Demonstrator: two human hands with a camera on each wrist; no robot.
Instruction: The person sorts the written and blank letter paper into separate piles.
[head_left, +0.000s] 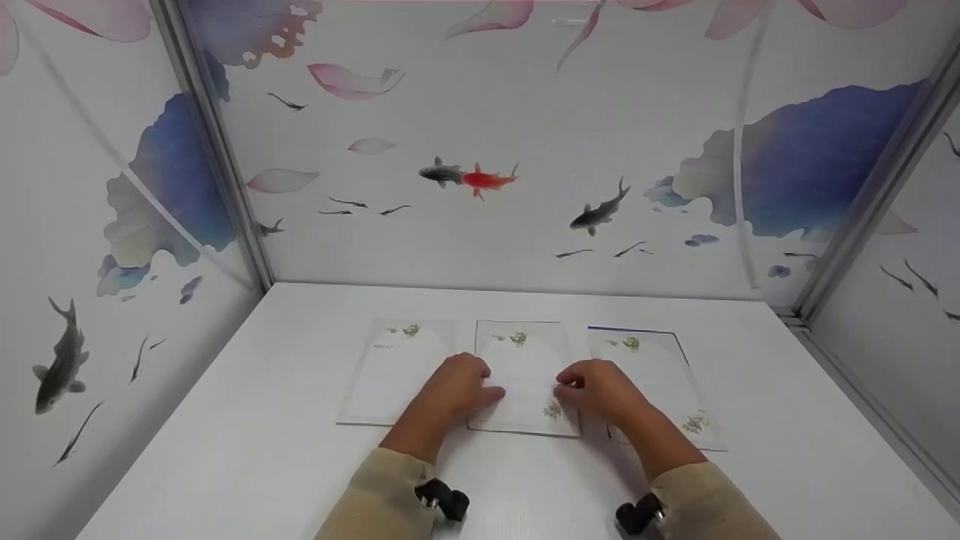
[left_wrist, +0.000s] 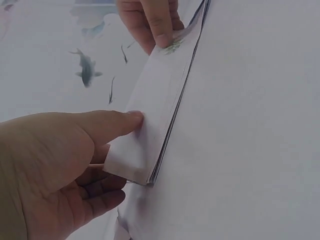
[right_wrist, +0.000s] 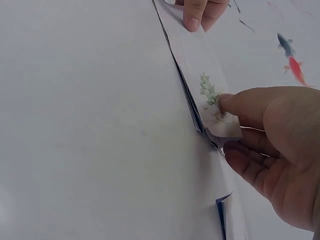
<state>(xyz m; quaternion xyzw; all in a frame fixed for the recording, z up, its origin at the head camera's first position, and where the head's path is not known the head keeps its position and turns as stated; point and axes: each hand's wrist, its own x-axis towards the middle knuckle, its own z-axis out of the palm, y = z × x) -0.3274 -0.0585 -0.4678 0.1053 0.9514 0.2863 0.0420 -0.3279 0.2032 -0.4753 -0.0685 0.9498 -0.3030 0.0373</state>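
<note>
Before me lies a thin stack of printed paper, white with small green plant prints and layered dark edges. My left hand pinches its left side. In the left wrist view the thumb lies on the top sheet, with the other fingers at and below the edge. My right hand pinches the right side. Its thumb rests beside the plant print in the right wrist view, fingers under the edge. The layers part slightly at that corner.
A similar white paper lies to the left, partly behind my left forearm. To the right is another paper with a dark blue top edge, partly covered by my right hand. White panels with fish and petal prints enclose the white table.
</note>
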